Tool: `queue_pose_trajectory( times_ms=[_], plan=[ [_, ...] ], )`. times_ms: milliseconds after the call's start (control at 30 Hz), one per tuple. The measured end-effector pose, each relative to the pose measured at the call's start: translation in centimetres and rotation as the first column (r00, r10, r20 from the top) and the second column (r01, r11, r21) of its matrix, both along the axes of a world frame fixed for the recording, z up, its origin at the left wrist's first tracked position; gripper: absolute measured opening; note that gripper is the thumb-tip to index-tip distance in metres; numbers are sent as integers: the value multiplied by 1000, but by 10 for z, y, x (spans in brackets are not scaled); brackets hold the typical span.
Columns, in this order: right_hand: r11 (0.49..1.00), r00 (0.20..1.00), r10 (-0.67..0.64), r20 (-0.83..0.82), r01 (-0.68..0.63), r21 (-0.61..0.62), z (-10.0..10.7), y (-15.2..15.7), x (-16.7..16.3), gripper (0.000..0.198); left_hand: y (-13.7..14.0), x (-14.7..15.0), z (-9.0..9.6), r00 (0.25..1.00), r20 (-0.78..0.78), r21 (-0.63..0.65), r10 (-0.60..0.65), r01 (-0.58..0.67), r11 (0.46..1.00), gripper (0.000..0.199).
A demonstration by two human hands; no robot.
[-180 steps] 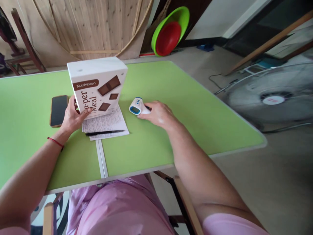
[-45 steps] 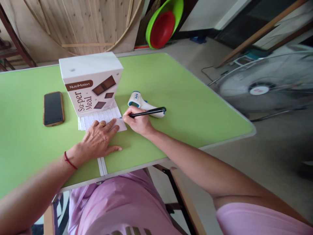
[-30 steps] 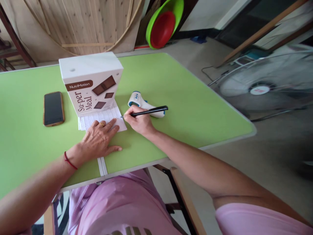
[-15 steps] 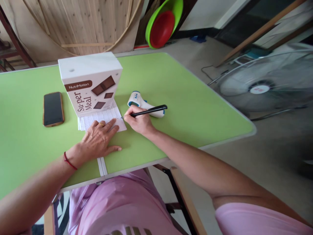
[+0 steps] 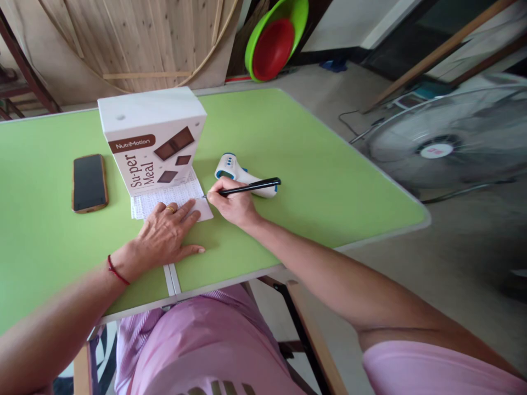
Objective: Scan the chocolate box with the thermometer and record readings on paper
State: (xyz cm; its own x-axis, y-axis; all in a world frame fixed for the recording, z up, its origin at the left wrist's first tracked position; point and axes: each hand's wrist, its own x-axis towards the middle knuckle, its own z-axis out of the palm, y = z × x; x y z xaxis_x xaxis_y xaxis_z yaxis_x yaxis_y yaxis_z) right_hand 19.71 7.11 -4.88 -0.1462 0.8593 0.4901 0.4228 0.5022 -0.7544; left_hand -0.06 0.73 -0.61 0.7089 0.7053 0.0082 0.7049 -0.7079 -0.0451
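Lone head-worn view, facing forward and down: torso [image 5: 193, 351] nearest, 6-7 o'clock; left hand [image 5: 167, 236] and right hand [image 5: 234, 206] mid-range over green table [image 5: 317, 175]; fan [image 5: 438, 149] farther, 3 o'clock.

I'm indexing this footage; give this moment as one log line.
right hand: holding pen, tip at paper; left hand: resting on paper; box: upright; thermometer: beyond right hand; phone: left of box

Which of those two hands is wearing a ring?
The left hand, its fingers on the paper, wears a gold ring; the right hand, holding the black pen, shows none.
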Motion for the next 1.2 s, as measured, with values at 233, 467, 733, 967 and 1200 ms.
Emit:
queue_pose_trajectory(
  times_ms=[233, 467, 733, 967, 1200],
  plan=[
    [1000, 1000, -7, 30, 8, -19, 0, 0, 0, 14, 0, 0, 0, 1000, 8, -2, -2, 2, 1000, 74],
    [1000, 1000, -4, 24, 4, -4, 1, 1, -1, 14, 0, 0, -1, 1000, -1, -10, 2, -2, 1000, 75],
    [999, 999, -46, -24, 46, 0, 0, 1, 1, 13, 0, 1, 2, 1000, 1, -14, 5, -5, 1000, 73],
    [991, 991, -84, -100, 94, 94, -3, -3, 0, 6, 4, -8, -3, 980, 186, 51, -68, 59, 997, 61],
    [967, 997, -74, 34, 63, 245, -5, -2, 6, 6, 24, -42, 25, 508, 853, 439, -120, -573, 692, 29]
  ],
)
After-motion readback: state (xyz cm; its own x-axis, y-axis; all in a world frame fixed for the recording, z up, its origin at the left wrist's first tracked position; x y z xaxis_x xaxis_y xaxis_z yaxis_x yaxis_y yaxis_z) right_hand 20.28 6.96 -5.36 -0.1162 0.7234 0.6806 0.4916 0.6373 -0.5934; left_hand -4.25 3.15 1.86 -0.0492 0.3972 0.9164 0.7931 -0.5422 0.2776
